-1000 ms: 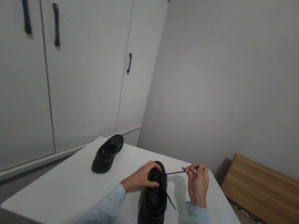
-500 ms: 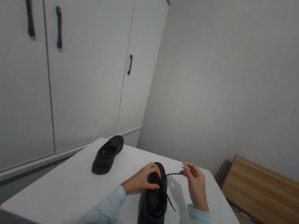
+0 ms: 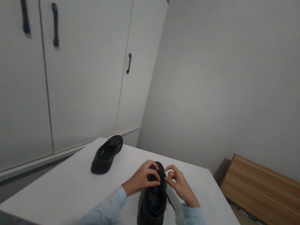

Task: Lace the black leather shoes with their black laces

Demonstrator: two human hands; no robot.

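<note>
A black shoe [image 3: 151,217] stands on the white table with its toe pointing away from me. My left hand [image 3: 145,177] grips its upper near the lacing, coming from the left side. On the shoe's right side, my right hand [image 3: 177,183] has thumb and fingers pinched at the lace area; what lies between the fingertips is too small to make out. A dark lace end [image 3: 171,202] hangs off the shoe's right side. A second black shoe [image 3: 106,155] rests farther back on the left of the table.
The white table [image 3: 72,187] reaches toward the corner of the room. White cabinets [image 3: 90,63] with dark handles line the left. Beyond the right table edge leans a wooden board [image 3: 266,199], with a cable below it.
My right hand has moved left, from holding a stretched lace out at the side to the shoe's lacing. My left hand's fingers have shifted slightly on the shoe.
</note>
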